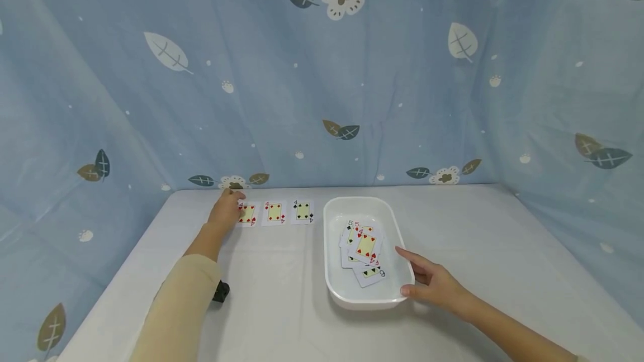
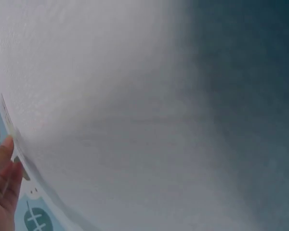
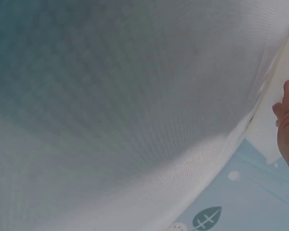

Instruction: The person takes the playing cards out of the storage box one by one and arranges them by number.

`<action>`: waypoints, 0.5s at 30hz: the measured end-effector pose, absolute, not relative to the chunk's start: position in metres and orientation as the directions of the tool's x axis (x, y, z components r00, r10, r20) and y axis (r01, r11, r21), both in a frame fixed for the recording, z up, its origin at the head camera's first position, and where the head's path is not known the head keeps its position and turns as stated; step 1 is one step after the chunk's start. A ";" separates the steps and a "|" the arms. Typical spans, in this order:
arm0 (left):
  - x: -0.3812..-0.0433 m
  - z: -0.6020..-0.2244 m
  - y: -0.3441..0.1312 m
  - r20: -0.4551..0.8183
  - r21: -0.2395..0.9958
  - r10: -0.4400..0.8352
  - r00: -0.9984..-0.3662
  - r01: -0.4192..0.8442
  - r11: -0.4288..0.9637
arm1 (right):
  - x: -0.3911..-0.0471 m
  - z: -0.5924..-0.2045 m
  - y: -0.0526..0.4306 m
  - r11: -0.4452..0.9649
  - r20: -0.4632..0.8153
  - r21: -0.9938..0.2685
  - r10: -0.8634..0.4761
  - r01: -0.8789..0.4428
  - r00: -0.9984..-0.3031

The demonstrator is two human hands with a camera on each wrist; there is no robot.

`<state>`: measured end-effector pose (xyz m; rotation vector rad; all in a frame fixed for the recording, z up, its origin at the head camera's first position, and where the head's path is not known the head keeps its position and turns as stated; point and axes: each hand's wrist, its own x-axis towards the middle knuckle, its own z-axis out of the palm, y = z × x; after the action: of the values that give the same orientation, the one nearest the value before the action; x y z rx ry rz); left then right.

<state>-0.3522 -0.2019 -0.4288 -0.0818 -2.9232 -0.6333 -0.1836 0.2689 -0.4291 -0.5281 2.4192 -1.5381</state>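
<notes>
Touching leftmost card (image 1: pixel 248 215), ten o'clock from tub (image 1: pixel 369 304), with spread left hand (image 1: pixel 225 211); rim (image 1: pixel 399 232) at four with spread right hand (image 1: pixel 436 285). Inside, piled cards (image 1: pixel 366 246). At eight, half behind sleeve (image 1: pixel 178 298), black object (image 1: pixel 221 291). At twelve, curtain (image 1: pixel 387 82).

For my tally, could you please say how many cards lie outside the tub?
3, in a row: left card at the left hand, middle card, right card nearest the tub. The hand may hide others.
</notes>
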 end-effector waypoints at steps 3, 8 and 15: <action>-0.349 -0.427 -0.201 0.176 0.423 0.027 -0.984 0.101 0.901 | -0.183 -0.429 0.269 0.382 0.007 -0.906 -0.419 -0.183 -0.908; -0.347 -0.418 -0.198 0.235 0.434 0.061 -0.970 0.161 0.886 | -0.184 -0.430 0.269 0.377 0.007 -0.909 -0.417 -0.179 -0.909; -0.346 -0.407 -0.192 0.285 0.445 0.087 -0.954 0.213 0.870 | -0.185 -0.430 0.269 0.373 -0.001 -0.912 -0.413 -0.168 -0.911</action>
<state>-0.3455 -0.1918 -0.4067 -0.2277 -2.7857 -0.7055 -0.1853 0.2686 -0.4301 -0.5192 2.4044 -1.5559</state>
